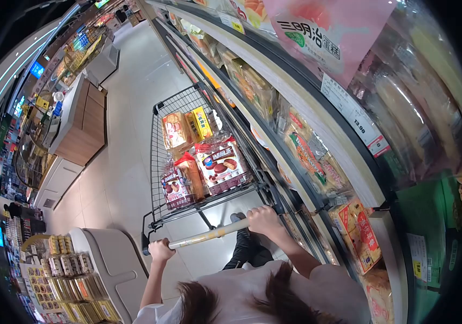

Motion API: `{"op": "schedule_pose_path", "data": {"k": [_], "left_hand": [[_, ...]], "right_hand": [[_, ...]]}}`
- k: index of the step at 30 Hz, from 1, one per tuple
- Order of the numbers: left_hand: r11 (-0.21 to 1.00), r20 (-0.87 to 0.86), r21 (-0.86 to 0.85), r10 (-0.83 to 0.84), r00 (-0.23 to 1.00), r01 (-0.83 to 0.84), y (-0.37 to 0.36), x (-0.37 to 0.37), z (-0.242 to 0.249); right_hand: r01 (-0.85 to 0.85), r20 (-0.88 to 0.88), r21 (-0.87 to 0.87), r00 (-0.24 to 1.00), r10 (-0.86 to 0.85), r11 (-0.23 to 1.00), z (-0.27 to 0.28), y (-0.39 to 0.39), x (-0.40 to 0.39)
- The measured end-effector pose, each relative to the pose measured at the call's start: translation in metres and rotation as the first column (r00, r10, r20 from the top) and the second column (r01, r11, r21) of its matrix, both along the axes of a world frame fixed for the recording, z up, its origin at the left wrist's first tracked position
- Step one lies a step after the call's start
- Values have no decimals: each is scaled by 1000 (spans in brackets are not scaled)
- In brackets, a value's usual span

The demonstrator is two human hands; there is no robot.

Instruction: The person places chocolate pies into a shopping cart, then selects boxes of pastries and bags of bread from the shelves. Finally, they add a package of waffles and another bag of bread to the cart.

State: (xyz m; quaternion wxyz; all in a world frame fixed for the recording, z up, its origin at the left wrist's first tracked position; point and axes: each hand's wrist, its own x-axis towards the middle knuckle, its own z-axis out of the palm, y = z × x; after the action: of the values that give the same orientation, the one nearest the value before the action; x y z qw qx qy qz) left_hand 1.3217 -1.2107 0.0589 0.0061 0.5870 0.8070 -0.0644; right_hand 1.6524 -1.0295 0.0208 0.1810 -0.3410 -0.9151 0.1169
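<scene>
Both my hands grip the handle bar (pixel 215 233) of a black wire shopping cart (pixel 158 146). My left hand (pixel 161 250) is closed round its left end, and my right hand (pixel 264 220) is wrapped round the right end. Inside the cart basket lie several packaged foods. A large white and maroon snack bag (pixel 223 167) sits at the near right, with a smaller maroon bag (pixel 177 189) at the near left. Between them stands a brown package with a red top (pixel 190 175). Farther forward are a bread bag (pixel 176 130) and a yellow box (pixel 202 123).
Shelves with packaged bread (pixel 306 154) run close along the cart's right side. A price tag (pixel 355 116) hangs on a shelf edge. On the left stand a wood-panelled counter (pixel 82 121) and a white display stand (pixel 112 264) with packaged goods. Tiled floor (pixel 128 108) stretches ahead.
</scene>
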Motion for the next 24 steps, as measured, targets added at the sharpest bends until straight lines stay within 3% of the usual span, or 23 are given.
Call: {"op": "schedule_pose_path", "data": {"k": [6,12,19,23,24], "left_hand": [[999,-3,-45,14,1000,-14,6,5,-8],[996,41,-88,-1,999,5,8,-1,-18],[999,78,2,-37,996,37,9,-5,-17],[995,83,30,-102,991,100,9,-5,-12],[993,100,17,-120,988,119,9,-7,-12]], "right_hand": [[4,30,-70,1000,-2,998,-23,2,1],[20,-28,-7,999,-20,1000,-32,4,2],[10,-57,78,998,-6,997,-23,7,1],[62,-23,-19,998,-62,998,-7,4,2],[103,82,-134,992,-93,986,4,0,5]]}}
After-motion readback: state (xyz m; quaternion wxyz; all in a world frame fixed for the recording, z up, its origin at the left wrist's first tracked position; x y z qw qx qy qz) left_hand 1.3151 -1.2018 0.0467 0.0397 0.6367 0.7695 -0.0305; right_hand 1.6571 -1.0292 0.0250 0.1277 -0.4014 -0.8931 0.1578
